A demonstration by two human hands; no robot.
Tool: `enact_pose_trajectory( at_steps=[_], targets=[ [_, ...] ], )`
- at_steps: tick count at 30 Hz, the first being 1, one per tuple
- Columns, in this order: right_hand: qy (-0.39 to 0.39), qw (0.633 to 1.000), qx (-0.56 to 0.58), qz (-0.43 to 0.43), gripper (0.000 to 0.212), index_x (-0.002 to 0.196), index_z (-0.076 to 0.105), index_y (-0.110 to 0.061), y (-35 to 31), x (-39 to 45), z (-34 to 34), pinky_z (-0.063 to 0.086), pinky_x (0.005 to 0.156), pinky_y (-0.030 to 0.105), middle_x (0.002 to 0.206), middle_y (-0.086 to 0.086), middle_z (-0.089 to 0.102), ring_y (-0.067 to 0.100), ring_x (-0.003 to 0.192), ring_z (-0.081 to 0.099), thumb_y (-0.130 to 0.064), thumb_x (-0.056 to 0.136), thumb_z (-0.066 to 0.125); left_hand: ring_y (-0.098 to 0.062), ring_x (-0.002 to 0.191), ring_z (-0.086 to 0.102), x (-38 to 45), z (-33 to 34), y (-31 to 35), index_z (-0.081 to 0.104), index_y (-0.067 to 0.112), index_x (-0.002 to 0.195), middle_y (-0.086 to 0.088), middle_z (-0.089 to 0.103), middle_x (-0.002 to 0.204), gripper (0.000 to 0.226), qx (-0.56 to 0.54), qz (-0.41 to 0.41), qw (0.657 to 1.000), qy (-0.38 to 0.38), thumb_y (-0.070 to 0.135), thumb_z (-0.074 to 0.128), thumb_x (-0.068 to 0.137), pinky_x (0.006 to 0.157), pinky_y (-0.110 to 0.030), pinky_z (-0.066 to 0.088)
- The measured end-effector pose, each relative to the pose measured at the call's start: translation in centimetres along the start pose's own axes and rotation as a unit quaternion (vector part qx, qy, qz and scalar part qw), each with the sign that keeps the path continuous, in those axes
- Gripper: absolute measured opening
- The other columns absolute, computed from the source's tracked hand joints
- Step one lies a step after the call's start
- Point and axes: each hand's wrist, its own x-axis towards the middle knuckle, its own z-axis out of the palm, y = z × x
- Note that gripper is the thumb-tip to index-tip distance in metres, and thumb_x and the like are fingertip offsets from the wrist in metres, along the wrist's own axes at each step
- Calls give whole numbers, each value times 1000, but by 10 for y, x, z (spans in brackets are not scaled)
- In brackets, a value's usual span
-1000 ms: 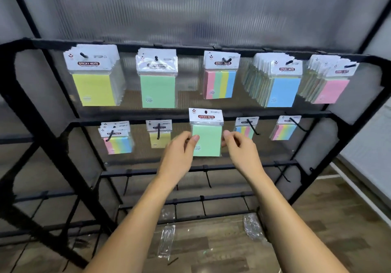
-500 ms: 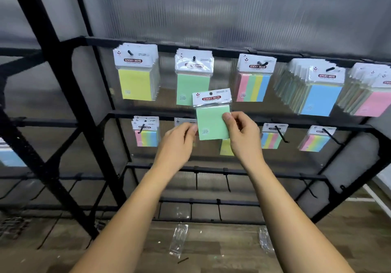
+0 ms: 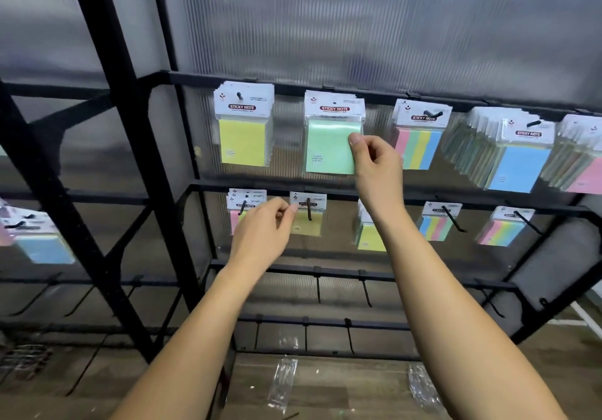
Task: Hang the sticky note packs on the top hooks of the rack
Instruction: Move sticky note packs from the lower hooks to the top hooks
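- Right hand [image 3: 374,159]: raised at about 1 o'clock from frame centre, thumb and forefinger pinching the right edge of the green pack [image 3: 330,146]; the other fingers are curled behind.
- Left hand [image 3: 264,234]: lower, at about 8 o'clock from the right hand, fingers loosely curled with thumb and forefinger tips close together at the second row (whether they hold anything cannot be told).
- Green pack: up at the top row of the rack [image 3: 107,93], second position from the left, in front of other green packs; its hook is hidden behind the header card, so whether it hangs on it cannot be told.
- Yellow pack [image 3: 243,126]: top row, at 9 o'clock from the green pack, hung on a hook through its header.
- Striped pack [image 3: 420,139]: top row, at 3 o'clock from the green pack, just beside the right hand.
- Blue pack [image 3: 518,159]: front of a thick stack, further toward 3 o'clock.
- Pink pack [image 3: 586,175]: at the right edge, partly cut off.
- Second row: smaller packs, among them a small yellow pack [image 3: 308,214] just right of the left hand's fingertips.
- Floor [image 3: 342,387]: wood-patterned, with clear wrappers [image 3: 285,377] lying at 6 o'clock (two show).
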Motion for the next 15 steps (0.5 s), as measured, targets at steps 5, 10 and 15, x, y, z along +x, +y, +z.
enact_pose_trajectory(
  at_steps=[5,10,15],
  targets=[
    [-2,1000,-26,17,45,63,38,-18,5,0,3,25,49,17,54,-12,32,3,51,31,-35,102,53,1,55,41,8,-3,-3,57,26,83,17,39,53,24,-10,2,1000,6,39,48,101,52,-20,28],
    [2,999,-36,28,41,64,48,-20,9,0,6,28,51,15,54,-13,41,2,51,37,-39,101,55,2,60,46,18,-9,3,59,23,86,16,44,57,23,-20,22,999,22,39,49,101,51,-18,27],
    [-5,990,-135,43,44,64,51,-26,15,1,4,34,58,30,59,-10,52,7,61,48,-52,99,50,-1,63,50,36,-20,17,59,20,85,16,50,63,25,-39,49,996,58,38,50,100,52,-18,30]
  ],
)
